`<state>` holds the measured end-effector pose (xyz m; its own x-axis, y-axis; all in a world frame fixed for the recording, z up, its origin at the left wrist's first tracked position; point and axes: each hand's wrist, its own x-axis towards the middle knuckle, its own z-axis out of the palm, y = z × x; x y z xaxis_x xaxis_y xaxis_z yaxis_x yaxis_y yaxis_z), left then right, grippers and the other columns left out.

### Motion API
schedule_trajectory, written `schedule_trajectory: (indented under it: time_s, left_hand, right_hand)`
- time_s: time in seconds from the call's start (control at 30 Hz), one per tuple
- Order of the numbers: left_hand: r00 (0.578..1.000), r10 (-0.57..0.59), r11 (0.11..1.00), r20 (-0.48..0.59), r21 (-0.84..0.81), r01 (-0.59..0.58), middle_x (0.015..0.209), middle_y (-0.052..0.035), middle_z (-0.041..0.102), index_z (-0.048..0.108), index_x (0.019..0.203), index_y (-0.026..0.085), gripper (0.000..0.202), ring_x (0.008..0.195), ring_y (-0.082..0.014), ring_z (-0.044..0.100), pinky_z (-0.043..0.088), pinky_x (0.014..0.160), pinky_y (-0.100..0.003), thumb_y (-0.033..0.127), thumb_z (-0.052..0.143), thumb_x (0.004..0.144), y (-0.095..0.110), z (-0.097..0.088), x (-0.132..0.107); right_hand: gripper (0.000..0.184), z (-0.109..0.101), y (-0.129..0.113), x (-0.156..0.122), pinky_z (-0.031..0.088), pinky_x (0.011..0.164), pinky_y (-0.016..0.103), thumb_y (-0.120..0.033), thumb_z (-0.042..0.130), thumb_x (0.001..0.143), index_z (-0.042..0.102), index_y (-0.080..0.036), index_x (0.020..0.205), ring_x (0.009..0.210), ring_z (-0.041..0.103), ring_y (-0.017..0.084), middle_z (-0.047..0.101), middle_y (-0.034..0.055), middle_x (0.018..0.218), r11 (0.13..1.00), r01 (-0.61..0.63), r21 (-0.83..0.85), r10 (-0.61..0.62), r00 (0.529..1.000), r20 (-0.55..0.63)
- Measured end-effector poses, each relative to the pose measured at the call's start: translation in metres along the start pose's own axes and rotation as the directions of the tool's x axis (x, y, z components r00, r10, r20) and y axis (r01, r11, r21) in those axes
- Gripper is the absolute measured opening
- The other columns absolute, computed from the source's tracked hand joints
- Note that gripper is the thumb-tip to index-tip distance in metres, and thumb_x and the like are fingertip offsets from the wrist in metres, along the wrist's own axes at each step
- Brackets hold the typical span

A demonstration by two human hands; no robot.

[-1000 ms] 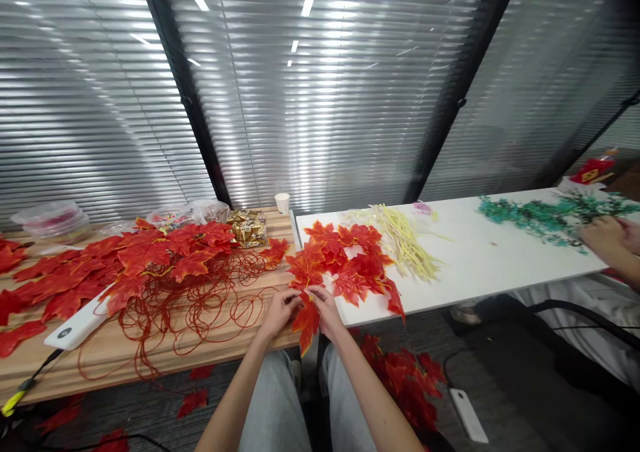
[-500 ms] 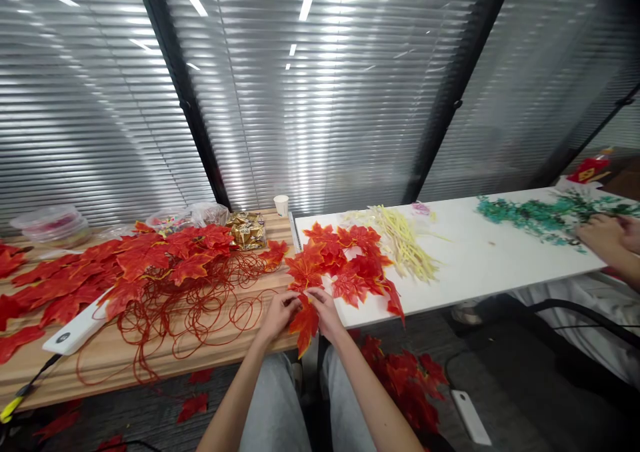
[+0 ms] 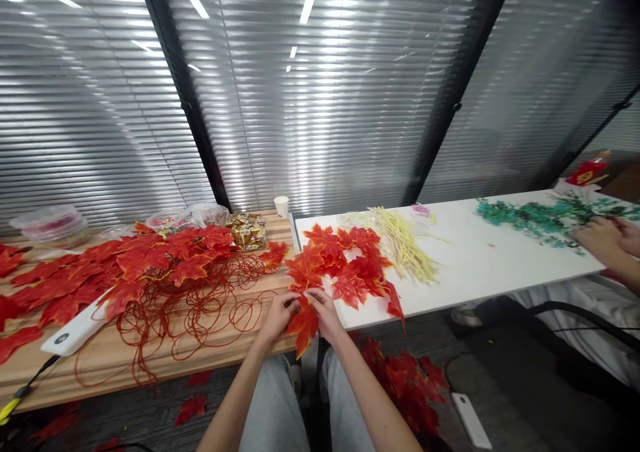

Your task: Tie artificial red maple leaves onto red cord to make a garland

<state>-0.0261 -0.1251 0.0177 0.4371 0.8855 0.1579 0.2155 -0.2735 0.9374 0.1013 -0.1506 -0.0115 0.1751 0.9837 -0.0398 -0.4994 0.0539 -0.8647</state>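
A red-orange artificial maple leaf [image 3: 304, 325] hangs at the table's front edge, between my two hands. My left hand [image 3: 281, 313] pinches at its upper end from the left. From the other side my right hand [image 3: 323, 307] closes on the same spot, fingertips nearly meeting. Whatever stem or cord is between the fingertips is too small to make out. Just beyond, more red maple leaves [image 3: 350, 255] lie joined in a loop on the white table [image 3: 480, 259]. Thin red cord [image 3: 195, 312] is tangled in loose coils on the wooden table [image 3: 240, 342] to the left.
Red leaves [image 3: 143, 255] are heaped at the left, partly over a white power strip [image 3: 75, 332]. Yellow strips [image 3: 404, 245], a paper cup [image 3: 281, 205] and gold packets [image 3: 247, 231] stand behind. At right, a co-worker's hands [image 3: 603, 239] handle green foliage [image 3: 530, 219]. Leaves [image 3: 405, 385] lie on the floor.
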Motion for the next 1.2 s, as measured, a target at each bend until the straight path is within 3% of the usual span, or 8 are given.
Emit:
schedule_trajectory:
  time_s: [0.53,1.2]
  left_hand:
    - [0.998,-0.060,0.995,0.008,-0.079,0.060,0.068,-0.0040,0.060,0.063,0.075,0.011,0.031,0.062,-0.0130,0.049,0.037,0.058,-0.022,0.040,0.052,0.074,-0.002,0.003,-0.001]
    - [1.000,0.002,0.999,0.019,-0.040,-0.002,0.070,-0.0044,0.062,0.064,0.073,0.012,0.032,0.065,-0.0141,0.052,0.040,0.063,-0.023,0.041,0.050,0.076,-0.001,0.001,0.000]
  right_hand:
    - [0.016,0.002,-0.004,-0.002,0.041,0.066,0.022,-0.024,0.070,0.058,0.065,-0.021,0.072,0.072,0.054,0.012,0.061,-0.0008,0.076,0.995,-0.037,0.093,0.037,0.999,0.009]
    - [0.016,-0.006,0.009,0.004,0.041,0.065,0.021,-0.020,0.068,0.061,0.065,-0.021,0.076,0.071,0.055,0.011,0.061,-0.0020,0.077,0.990,-0.037,0.133,0.032,0.999,0.033]
